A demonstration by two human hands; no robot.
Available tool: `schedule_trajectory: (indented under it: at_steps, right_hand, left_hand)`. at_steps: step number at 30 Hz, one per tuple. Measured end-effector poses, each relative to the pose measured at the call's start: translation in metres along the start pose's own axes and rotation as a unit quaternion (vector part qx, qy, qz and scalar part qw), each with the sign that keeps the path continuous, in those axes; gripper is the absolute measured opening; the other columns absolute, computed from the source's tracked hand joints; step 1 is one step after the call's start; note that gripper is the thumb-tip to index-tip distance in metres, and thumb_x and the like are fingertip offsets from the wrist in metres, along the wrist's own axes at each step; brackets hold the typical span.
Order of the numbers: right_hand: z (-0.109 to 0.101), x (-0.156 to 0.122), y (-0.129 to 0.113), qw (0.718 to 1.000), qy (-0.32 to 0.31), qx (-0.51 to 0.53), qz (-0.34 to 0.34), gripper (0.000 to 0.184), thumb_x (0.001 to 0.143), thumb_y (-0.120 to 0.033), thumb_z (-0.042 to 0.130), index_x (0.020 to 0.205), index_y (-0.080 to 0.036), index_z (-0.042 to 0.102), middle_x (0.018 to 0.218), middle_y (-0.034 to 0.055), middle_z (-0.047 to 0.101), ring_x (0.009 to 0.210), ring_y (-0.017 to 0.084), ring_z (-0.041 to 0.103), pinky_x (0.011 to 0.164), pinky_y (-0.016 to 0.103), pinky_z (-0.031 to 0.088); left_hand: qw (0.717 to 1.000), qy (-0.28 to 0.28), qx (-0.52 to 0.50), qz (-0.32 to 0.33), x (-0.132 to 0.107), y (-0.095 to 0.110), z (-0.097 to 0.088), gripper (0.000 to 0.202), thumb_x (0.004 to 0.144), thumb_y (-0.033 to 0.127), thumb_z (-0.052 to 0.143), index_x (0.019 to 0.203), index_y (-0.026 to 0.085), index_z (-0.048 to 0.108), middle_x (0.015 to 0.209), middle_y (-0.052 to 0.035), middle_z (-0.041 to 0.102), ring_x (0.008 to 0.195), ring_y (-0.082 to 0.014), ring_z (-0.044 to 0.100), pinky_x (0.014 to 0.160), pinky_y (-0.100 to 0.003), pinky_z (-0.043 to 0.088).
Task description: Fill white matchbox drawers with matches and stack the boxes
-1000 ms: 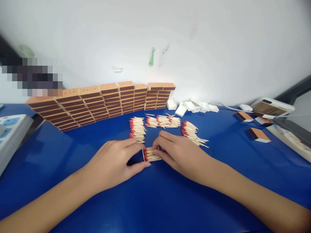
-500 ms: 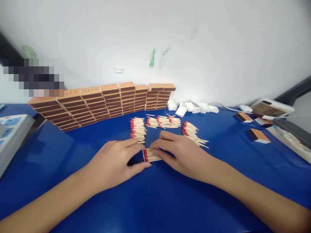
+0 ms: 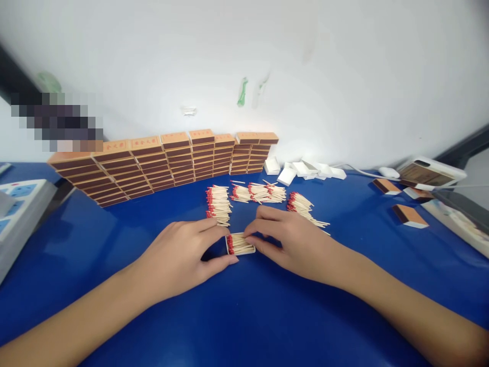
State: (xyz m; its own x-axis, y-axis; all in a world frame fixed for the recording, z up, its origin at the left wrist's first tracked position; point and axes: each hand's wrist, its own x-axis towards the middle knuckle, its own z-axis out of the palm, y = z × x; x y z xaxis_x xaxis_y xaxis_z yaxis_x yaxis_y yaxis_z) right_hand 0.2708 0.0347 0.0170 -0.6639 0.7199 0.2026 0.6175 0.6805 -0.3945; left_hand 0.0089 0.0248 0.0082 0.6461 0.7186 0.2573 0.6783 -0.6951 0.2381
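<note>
A white matchbox tray (image 3: 252, 251) filled with red-headed matches (image 3: 239, 244) lies on the blue table between my hands. My left hand (image 3: 191, 250) steadies the tray at its left end, thumb on the near side and forefinger on the far side. My right hand (image 3: 280, 234) has its thumb and forefinger pinched together over the right ends of the matches in the tray; whether a match is gripped there is hard to see. Just beyond lie a pile of loose matches (image 3: 219, 204) on the left, more small piles (image 3: 257, 192) behind, and another heap (image 3: 300, 203) by my right hand.
Stacked matchboxes (image 3: 164, 158) form a long wall at the back left. Empty white trays (image 3: 301, 169) lie beside it. On the right are loose matchbox sleeves (image 3: 408, 215), a phone-like white object (image 3: 431, 171) and a cable. A power strip (image 3: 23, 209) stands at the left edge.
My right hand has drawn back slightly to the right, so more of the matches and the tray's right end show. My left hand keeps its place at the tray.
</note>
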Motion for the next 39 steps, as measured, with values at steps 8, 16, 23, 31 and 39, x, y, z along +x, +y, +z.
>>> schedule_trajectory:
  at_steps: [8,16,23,31,39]
  right_hand:
    - [-0.01,0.003,0.002,0.998,0.018,0.046,0.038,0.008,0.099,-0.021,0.067,0.096,-0.021,0.075,0.086,0.0018,0.063,0.072,0.014,0.058,0.064,0.027,0.044]
    - [-0.022,0.003,0.047,0.981,0.106,-0.086,0.138,0.017,0.1,-0.03,0.063,0.091,-0.02,0.073,0.082,0.003,0.064,0.068,0.016,0.056,0.064,0.03,0.04]
    - [-0.026,0.002,0.06,0.981,0.051,-0.118,0.144,0.017,0.099,-0.025,0.058,0.095,-0.02,0.074,0.092,0.0056,0.065,0.071,0.017,0.059,0.065,0.03,0.041]
    - [-0.025,0.001,0.063,0.986,0.044,-0.099,0.128,0.015,0.099,-0.023,0.058,0.088,-0.02,0.068,0.088,0.0044,0.062,0.07,0.016,0.056,0.065,0.029,0.04]
    - [-0.02,0.004,0.063,0.984,0.036,-0.113,0.136,0.015,0.102,-0.023,0.055,0.092,-0.019,0.066,0.093,0.0061,0.064,0.073,0.018,0.057,0.068,0.031,0.04]
  left_hand:
    - [1.0,0.002,0.0,-0.001,0.001,0.001,-0.001,0.028,0.098,0.045,0.073,0.115,0.022,0.075,0.091,0.0004,0.075,0.065,-0.0139,0.066,0.061,-0.028,0.049]
    - [1.0,0.0,0.0,0.002,0.001,0.001,-0.001,0.028,0.098,0.045,0.073,0.114,0.022,0.075,0.095,-0.0001,0.077,0.065,-0.0138,0.066,0.061,-0.028,0.049]
    - [1.0,-0.007,0.004,-0.006,0.0,0.003,-0.003,0.028,0.098,0.044,0.072,0.116,0.023,0.075,0.095,-0.0003,0.077,0.067,-0.0135,0.066,0.061,-0.027,0.049]
    - [1.0,-0.007,0.005,-0.003,0.0,0.002,-0.003,0.028,0.098,0.045,0.072,0.115,0.022,0.075,0.094,-0.0003,0.076,0.066,-0.0139,0.066,0.06,-0.027,0.048]
    - [1.0,-0.007,0.002,-0.007,0.001,0.002,-0.003,0.029,0.098,0.044,0.073,0.115,0.021,0.076,0.092,-0.0002,0.075,0.066,-0.0141,0.066,0.061,-0.028,0.049]
